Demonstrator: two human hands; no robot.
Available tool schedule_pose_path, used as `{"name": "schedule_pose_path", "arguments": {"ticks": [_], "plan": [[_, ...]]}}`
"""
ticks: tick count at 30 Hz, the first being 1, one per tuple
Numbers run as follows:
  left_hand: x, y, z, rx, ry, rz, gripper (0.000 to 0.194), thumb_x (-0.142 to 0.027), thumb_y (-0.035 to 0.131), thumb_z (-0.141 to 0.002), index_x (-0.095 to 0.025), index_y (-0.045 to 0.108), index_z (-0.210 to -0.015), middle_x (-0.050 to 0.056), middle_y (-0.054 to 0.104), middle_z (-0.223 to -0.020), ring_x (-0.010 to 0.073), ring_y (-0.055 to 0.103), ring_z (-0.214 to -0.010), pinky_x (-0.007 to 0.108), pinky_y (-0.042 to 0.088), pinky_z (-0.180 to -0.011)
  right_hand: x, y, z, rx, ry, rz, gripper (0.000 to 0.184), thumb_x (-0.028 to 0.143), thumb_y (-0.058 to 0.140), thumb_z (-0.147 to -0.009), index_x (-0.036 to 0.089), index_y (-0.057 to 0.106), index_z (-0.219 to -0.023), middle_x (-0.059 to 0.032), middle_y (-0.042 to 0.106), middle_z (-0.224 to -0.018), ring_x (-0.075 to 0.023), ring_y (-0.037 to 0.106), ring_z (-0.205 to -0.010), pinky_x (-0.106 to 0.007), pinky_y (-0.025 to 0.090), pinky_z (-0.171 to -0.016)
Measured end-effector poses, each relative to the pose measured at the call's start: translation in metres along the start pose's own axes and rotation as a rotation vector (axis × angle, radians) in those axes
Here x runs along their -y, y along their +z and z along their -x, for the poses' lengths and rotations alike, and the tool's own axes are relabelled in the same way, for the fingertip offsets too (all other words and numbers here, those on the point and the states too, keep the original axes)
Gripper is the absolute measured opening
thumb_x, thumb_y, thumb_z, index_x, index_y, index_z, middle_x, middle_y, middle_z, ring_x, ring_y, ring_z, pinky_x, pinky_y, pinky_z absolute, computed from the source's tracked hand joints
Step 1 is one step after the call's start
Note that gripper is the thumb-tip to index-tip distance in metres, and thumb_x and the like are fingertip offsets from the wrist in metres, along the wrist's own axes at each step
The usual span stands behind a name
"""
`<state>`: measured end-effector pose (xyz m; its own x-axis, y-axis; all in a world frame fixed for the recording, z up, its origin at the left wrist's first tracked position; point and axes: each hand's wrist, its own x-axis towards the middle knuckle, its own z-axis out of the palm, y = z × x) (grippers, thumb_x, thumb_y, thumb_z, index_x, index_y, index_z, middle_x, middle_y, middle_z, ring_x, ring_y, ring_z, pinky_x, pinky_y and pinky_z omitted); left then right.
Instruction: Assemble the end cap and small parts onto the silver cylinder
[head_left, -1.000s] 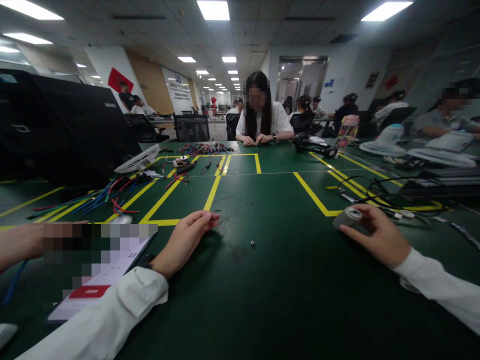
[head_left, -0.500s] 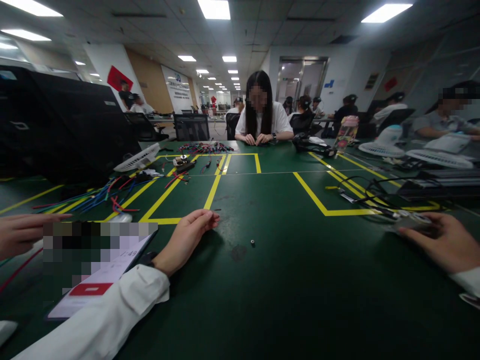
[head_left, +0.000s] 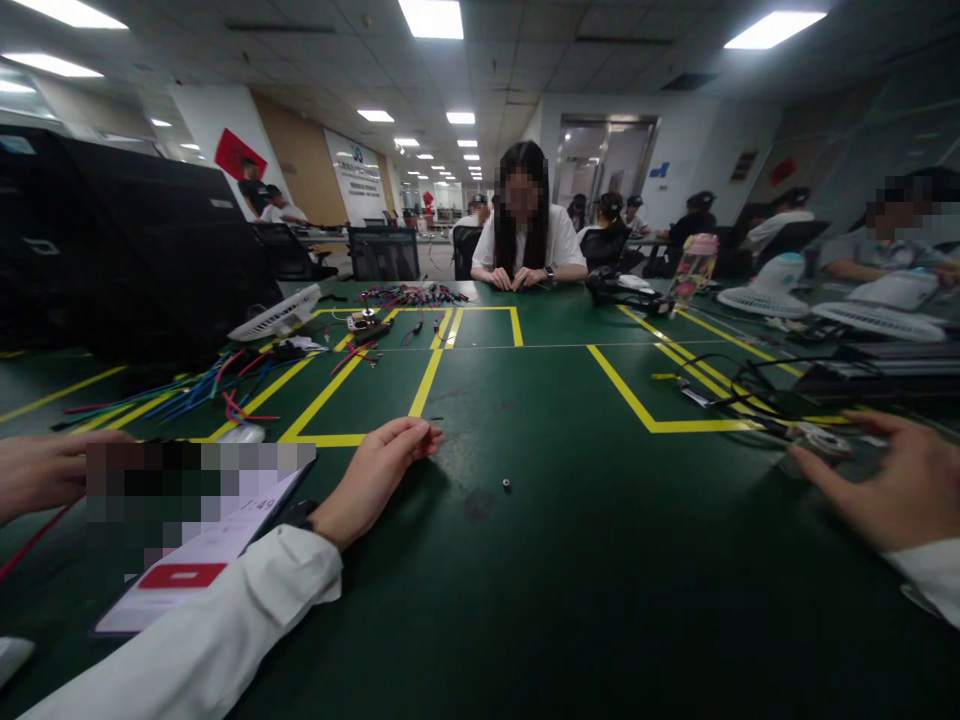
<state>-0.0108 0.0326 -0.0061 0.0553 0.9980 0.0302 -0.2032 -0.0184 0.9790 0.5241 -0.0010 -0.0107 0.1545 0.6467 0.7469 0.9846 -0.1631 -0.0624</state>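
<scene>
My left hand (head_left: pixel 382 470) is closed in a pinch above the green table. A thin dark pin-like piece (head_left: pixel 437 419) sticks out from its fingertips; the rest of it is hidden. To the right of that hand a small metal nut-like ring (head_left: pixel 506 483) lies on the table. My right hand (head_left: pixel 892 475) is at the right side, thumb and forefinger spread apart. Between and just beyond those fingers sits a grey metal part (head_left: pixel 821 440), beside black cables (head_left: pixel 739 385); whether the thumb still touches it I cannot tell.
Another person's hand (head_left: pixel 45 470) is at the left edge by a tablet (head_left: pixel 195 560). Loose coloured wires (head_left: pixel 187 395), a small motor-like part (head_left: pixel 365 322) and a white fan (head_left: pixel 277 314) lie beyond. A person (head_left: pixel 529 240) sits opposite. A bottle (head_left: pixel 694 268) stands back right.
My right hand has opened from around the grey metal part and drawn slightly back. My left hand stays nearly still. The other person's hand at left has moved slightly, toward the tablet.
</scene>
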Motion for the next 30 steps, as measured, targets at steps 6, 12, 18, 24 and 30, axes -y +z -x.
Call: {"name": "schedule_pose_path", "arguments": {"ticks": [6,12,18,24,30], "plan": [[0.002,0.002,-0.003,-0.017,0.016,-0.056,0.017,-0.030,0.064,-0.076,-0.014,0.068,-0.081,0.005,0.066,-0.084,0.0151,0.059,-0.079,0.028,0.044,-0.076,0.120,-0.028,0.017,0.211,-0.696,-0.475,0.033,0.027,0.061,-0.074,0.023,0.056,-0.106,-0.0063,0.059,-0.107,-0.0199,0.053,-0.103,-0.038,0.041,-0.091],[0.002,0.001,-0.001,-0.020,0.039,-0.071,0.017,-0.030,0.064,-0.075,-0.015,0.068,-0.079,0.004,0.066,-0.082,0.0154,0.059,-0.078,0.028,0.044,-0.075,0.258,-0.024,0.027,0.670,-0.608,-0.844,0.033,0.034,0.057,-0.079,0.020,0.058,-0.109,-0.0072,0.060,-0.102,-0.0183,0.054,-0.094,-0.038,0.045,-0.084],[0.000,0.001,0.001,-0.027,0.035,-0.035,0.016,-0.029,0.065,-0.075,-0.014,0.068,-0.078,0.005,0.066,-0.081,0.0147,0.058,-0.075,0.027,0.044,-0.073,0.298,-0.014,0.022,0.708,-0.569,-0.874,0.013,0.028,0.055,-0.081,0.020,0.065,-0.084,-0.0046,0.060,-0.086,-0.0140,0.055,-0.079,-0.031,0.046,-0.073],[0.000,0.000,0.001,-0.013,0.034,-0.008,0.015,-0.028,0.065,-0.075,-0.014,0.067,-0.078,0.004,0.066,-0.080,0.0132,0.058,-0.073,0.026,0.043,-0.072,0.211,-0.023,-0.023,0.285,-0.473,-0.635,0.021,0.036,0.050,-0.084,0.020,0.062,-0.092,-0.0055,0.063,-0.095,-0.0185,0.056,-0.094,-0.036,0.041,-0.086],[0.002,0.000,0.000,-0.030,0.026,-0.064,0.016,-0.030,0.066,-0.074,-0.015,0.067,-0.078,0.004,0.067,-0.081,0.0141,0.059,-0.073,0.027,0.044,-0.072,0.065,-0.023,-0.053,0.310,-0.096,-0.086,0.030,0.041,0.048,-0.079,0.017,0.060,-0.092,-0.0100,0.064,-0.093,-0.0222,0.059,-0.081,-0.033,0.042,-0.074]]}}
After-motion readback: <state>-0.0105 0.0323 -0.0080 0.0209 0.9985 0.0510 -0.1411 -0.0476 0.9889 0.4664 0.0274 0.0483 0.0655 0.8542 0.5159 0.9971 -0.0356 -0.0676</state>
